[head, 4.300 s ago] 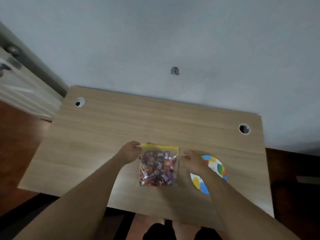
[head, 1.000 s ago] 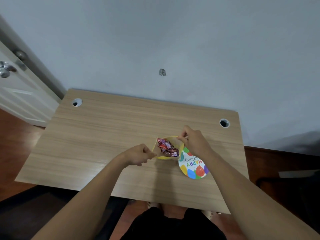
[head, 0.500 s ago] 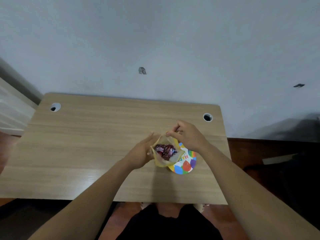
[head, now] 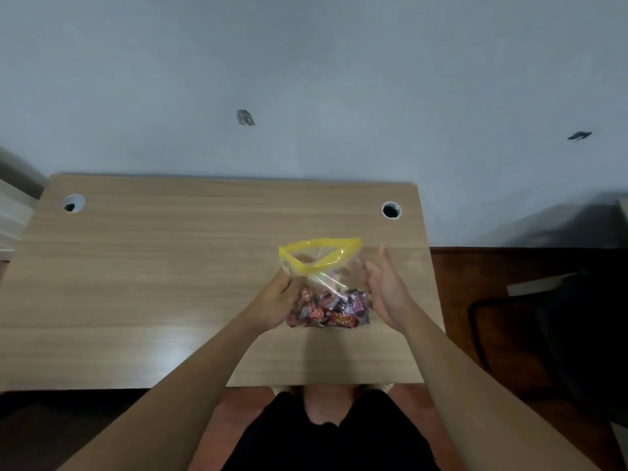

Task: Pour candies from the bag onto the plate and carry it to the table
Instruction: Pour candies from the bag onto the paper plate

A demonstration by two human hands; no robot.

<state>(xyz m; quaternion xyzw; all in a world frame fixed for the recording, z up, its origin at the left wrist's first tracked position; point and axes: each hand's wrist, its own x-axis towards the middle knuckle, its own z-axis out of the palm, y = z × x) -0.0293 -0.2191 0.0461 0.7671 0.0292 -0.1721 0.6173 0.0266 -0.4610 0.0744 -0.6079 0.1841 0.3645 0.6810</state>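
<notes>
Head view: the left hand [head: 275,305] is gripping the bag [head: 324,283] upright over the desk [head: 153,283], its yellow mouth gaping, candies [head: 328,309] sitting at the bottom; wrapper print is unreadable. The right hand [head: 387,287] is spreading flat beside the bag, having released the rim pinched half a second ago. The plate, visible then, is now hidden.

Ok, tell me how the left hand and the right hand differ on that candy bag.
The left hand is closed on the bag, pinching its side below the yellow zip rim; the right hand is open, palm toward the bag, fingers spread. The left hand's grip carries the bag; whether the right hand touches it is unclear. Both are at the bag's level above the table.
</notes>
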